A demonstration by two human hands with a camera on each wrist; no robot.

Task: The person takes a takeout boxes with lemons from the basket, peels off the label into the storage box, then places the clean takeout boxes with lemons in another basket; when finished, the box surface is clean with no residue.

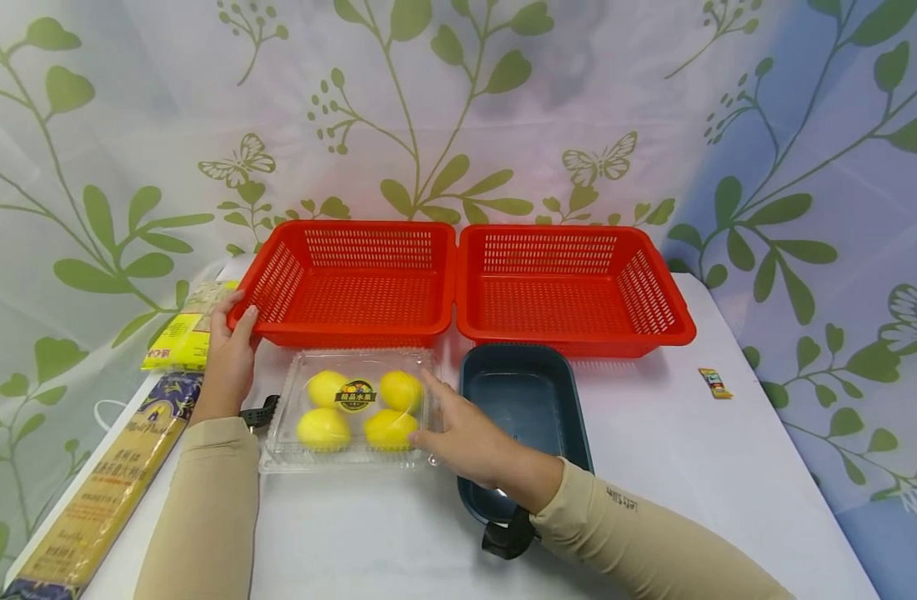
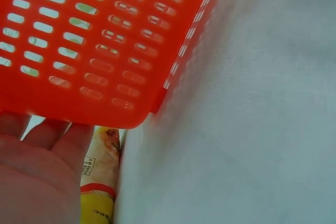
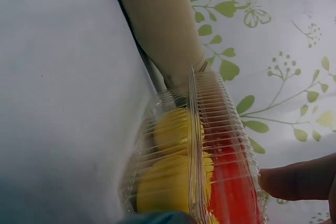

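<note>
In the head view my left hand (image 1: 231, 358) grips the front left corner of the left red basket (image 1: 368, 327). The left wrist view shows its fingers (image 2: 50, 132) behind the perforated basket's rim. My right hand (image 1: 469, 437) is at the right side of a clear plastic box (image 1: 286, 433), with thumb and fingers spread along its edge. In the right wrist view one straight finger (image 3: 294, 178) touches the box's ridged rim. Several lemons (image 1: 325, 429) lie inside the lidded box, which has a dark round label on top.
A second red basket (image 1: 578, 333) stands against the first one's right side. The dark blue pan (image 1: 518, 396) lies under my right forearm. Along the left edge lie a yellow bag (image 1: 188, 333) and a long pasta packet (image 1: 113, 483). One small sachet (image 1: 715, 383) lies far right.
</note>
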